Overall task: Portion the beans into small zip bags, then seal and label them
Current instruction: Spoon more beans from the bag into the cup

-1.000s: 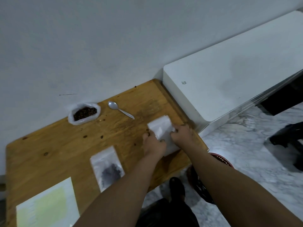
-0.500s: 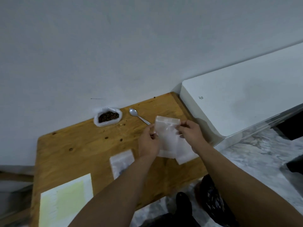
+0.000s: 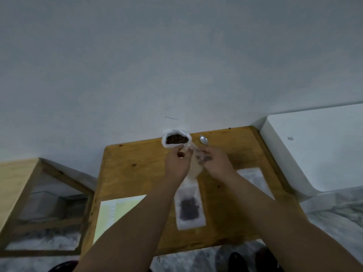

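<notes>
An empty clear zip bag (image 3: 194,167) hangs between my two hands above the middle of the wooden table (image 3: 137,169). My left hand (image 3: 177,163) pinches its left top edge and my right hand (image 3: 215,163) pinches the right top edge; motion blur hides the bag's mouth. Just behind them stands an open white bag of dark beans (image 3: 176,139) against the wall, with a metal spoon (image 3: 203,140) lying to its right. A filled zip bag (image 3: 189,208) with dark beans lies flat between my forearms.
A sheet of yellow-green labels (image 3: 115,214) lies on the table's near left. More clear bags (image 3: 253,177) lie at the right, partly under my right arm. A white box (image 3: 318,146) adjoins the table's right, a wooden frame (image 3: 39,205) stands left.
The camera swung left and up, so the table now sits centred. My hands lifted one empty bag off the pile at the right and carried it toward the bean bag.
</notes>
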